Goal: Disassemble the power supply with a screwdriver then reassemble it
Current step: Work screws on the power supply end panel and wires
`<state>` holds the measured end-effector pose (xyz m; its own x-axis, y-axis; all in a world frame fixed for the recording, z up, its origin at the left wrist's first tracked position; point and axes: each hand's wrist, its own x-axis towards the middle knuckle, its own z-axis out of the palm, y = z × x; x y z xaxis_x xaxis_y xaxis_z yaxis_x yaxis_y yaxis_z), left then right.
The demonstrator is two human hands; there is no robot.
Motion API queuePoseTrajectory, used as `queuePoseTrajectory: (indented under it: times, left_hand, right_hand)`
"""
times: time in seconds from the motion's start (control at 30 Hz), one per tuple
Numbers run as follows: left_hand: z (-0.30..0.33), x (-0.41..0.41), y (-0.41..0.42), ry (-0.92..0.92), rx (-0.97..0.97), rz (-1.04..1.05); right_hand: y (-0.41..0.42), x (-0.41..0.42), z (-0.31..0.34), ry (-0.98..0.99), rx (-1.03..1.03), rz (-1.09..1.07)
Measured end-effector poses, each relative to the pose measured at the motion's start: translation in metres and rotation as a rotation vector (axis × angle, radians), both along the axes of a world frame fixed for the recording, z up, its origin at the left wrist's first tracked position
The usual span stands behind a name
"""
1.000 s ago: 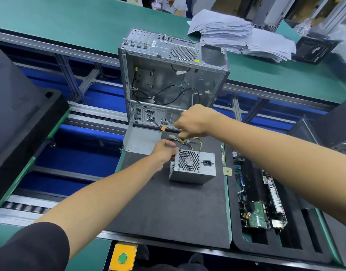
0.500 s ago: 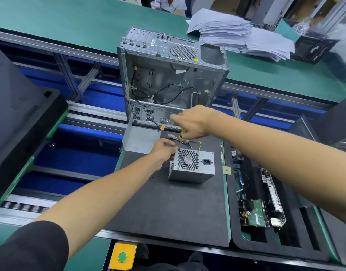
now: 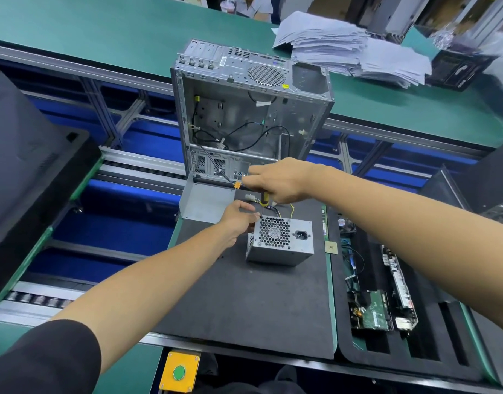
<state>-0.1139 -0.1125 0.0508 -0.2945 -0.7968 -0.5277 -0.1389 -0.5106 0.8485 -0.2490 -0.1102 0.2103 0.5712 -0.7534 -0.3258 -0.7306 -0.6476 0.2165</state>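
Green-topped assembly line, conveyor rails behind, black foam work mat [image 3: 244,302] at centre: on it stands your power supply [image 3: 281,241], a small grey metal box with its fan grille and mains socket facing up toward you, a bundle of yellow and black wires [image 3: 275,209] trailing from its far side. Just behind it, upright and opened, the empty computer case [image 3: 250,115]; to the right, a black tray [image 3: 415,356] with circuit boards in its slots; far back, a stack of papers [image 3: 355,49]. Your right hand [image 3: 275,180] is curled round the yellow-and-black handle of the screwdriver [image 3: 264,201], shaft pointing down to the supply's far left top corner. Your left hand [image 3: 239,220] rests against the left side of the box near that same corner, fingers bent around the edge; how firmly it clamps is not clear. Step in hand, by the look of it: working a corner screw. Keep the shaft in line with the screw, press down before you turn, and let the left hand stop the light box twisting on the mat. Keep the wires out from under the tip, and put any loosened screw where it will not roll away.
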Motion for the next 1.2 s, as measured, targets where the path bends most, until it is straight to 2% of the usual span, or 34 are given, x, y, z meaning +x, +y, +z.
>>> queuePoseTrajectory:
  times: [0.17,0.37,0.43,0.57,0.63,0.77,1.03,1.2]
  left_hand:
    - [-0.001,0.000,-0.001,0.013,-0.002,-0.005]
    - [-0.005,0.001,-0.001,0.009,-0.007,0.000]
    - [-0.006,0.000,-0.003,0.012,-0.007,0.000]
    - [-0.008,0.000,-0.004,0.033,0.000,-0.003]
    - [-0.009,0.000,-0.004,0.035,-0.005,-0.005]
    - [-0.012,0.000,-0.004,0.047,-0.012,0.003]
    - [-0.011,0.007,-0.009,0.102,0.027,-0.090]
    - [-0.015,0.024,-0.014,0.179,0.025,-0.177]
  right_hand:
    - [-0.003,-0.001,0.003,0.147,-0.155,-0.049]
    - [-0.001,0.000,-0.002,-0.109,0.037,-0.068]
    - [-0.003,0.002,-0.002,-0.077,0.038,-0.058]
    - [-0.007,0.003,-0.001,0.121,-0.146,-0.049]
    - [-0.004,0.001,-0.003,0.092,-0.141,-0.042]
    - [-0.001,0.001,-0.002,-0.037,0.002,-0.033]
    - [-0.007,-0.005,0.000,0.115,-0.197,-0.083]
    - [-0.005,-0.013,0.001,0.114,-0.223,-0.118]
